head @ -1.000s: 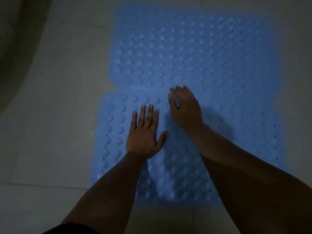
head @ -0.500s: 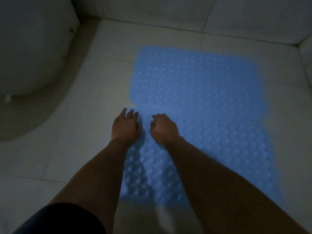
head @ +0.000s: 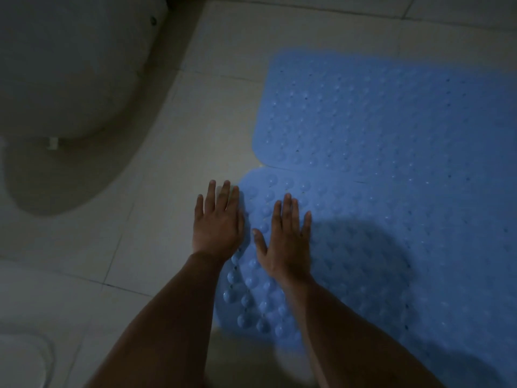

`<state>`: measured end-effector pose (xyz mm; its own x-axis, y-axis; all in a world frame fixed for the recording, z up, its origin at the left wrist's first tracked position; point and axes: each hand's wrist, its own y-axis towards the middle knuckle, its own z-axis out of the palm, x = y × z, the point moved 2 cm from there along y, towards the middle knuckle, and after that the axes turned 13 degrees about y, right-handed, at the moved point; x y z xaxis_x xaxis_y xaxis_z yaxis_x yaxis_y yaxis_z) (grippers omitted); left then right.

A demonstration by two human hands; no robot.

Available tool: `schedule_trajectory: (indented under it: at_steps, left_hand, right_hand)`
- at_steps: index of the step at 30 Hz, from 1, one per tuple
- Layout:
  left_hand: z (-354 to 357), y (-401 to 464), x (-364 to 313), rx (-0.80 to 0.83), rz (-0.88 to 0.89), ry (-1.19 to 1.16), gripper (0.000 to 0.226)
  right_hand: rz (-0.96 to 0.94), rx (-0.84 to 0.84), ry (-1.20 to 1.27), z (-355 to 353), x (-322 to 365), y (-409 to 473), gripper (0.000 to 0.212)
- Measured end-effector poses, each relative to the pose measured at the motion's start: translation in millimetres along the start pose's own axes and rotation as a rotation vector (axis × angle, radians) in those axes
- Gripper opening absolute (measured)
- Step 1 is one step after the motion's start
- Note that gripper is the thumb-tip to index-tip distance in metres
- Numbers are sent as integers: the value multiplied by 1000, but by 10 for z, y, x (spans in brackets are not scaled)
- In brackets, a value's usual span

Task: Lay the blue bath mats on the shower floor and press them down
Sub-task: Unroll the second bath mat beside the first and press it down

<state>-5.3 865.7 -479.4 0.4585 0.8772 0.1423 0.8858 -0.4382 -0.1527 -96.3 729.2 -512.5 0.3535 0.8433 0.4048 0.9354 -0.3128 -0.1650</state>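
Two blue bath mats with raised bubbles lie flat on the tiled floor, edge to edge. The far mat (head: 391, 116) fills the upper right. The near mat (head: 405, 261) runs from the centre to the right edge. My left hand (head: 218, 222) is flat, fingers spread, over the near mat's left edge, partly on tile. My right hand (head: 285, 242) lies palm down on the near mat, just right of the left hand, fingers spread. Neither hand holds anything.
A white toilet bowl (head: 70, 65) stands at the upper left with its dark shadow on the pale floor tiles (head: 156, 191). A white rounded object (head: 19, 359) sits at the lower left corner. A wall base runs along the top.
The view has swung left, so the mats now sit to the right. Both hands slid to the near mat's left edge; the right hand went from curled to flat.
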Motion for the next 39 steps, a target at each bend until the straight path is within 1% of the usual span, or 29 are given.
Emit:
schedule_trajectory:
  at_steps: [3, 7, 11, 13, 14, 15, 17, 22, 24, 27, 29, 32, 35, 39]
  left_hand:
    - [34, 10, 20, -5, 2, -1, 58]
    - [19, 8, 58, -8, 10, -14, 59]
    - [-239, 109, 37, -50, 16, -34, 60]
    - [-378, 94, 2, -62, 35, -51, 60]
    - [-389, 102, -12, -54, 47, -60, 60]
    - [-392, 78, -36, -48, 65, -71, 61]
    - [-365, 11, -152, -52, 124, -90, 64]
    - [-28, -96, -546, 36, 254, -138, 73]
    - [125, -138, -679, 69, 236, -118, 76]
    - [297, -165, -807, 16, 170, -34, 78]
    - [324, -180, -819, -27, 160, -38, 75]
    - [319, -157, -829, -53, 158, -83, 73]
    - [315, -159, -825, -57, 156, -87, 73]
    - [331, -133, -817, -16, 172, -65, 82]
  right_hand:
    - [0, 18, 6, 7, -26, 29, 85]
    - [20, 100, 40, 21, 27, 50, 87]
    - [56, 307, 109, -152, -2, 180, 88]
    - [118, 438, 190, -387, 35, 364, 82]
    - [154, 488, 248, -506, 44, 511, 73]
    - [174, 500, 287, -643, 41, 612, 64]
    - [152, 428, 305, -913, -38, 706, 50]
    - [68, 147, 405, -1105, -287, 623, 41]
    - [8, 39, 440, -1051, -364, 589, 36]
    - [-27, -55, 468, -870, -565, 578, 32]
    - [-40, -102, 476, -805, -652, 548, 32]
    - [-141, -217, 444, -782, -739, 585, 30]
    - [-191, -214, 464, -809, -748, 631, 30]
    - [-193, -188, 478, -796, -751, 631, 31]
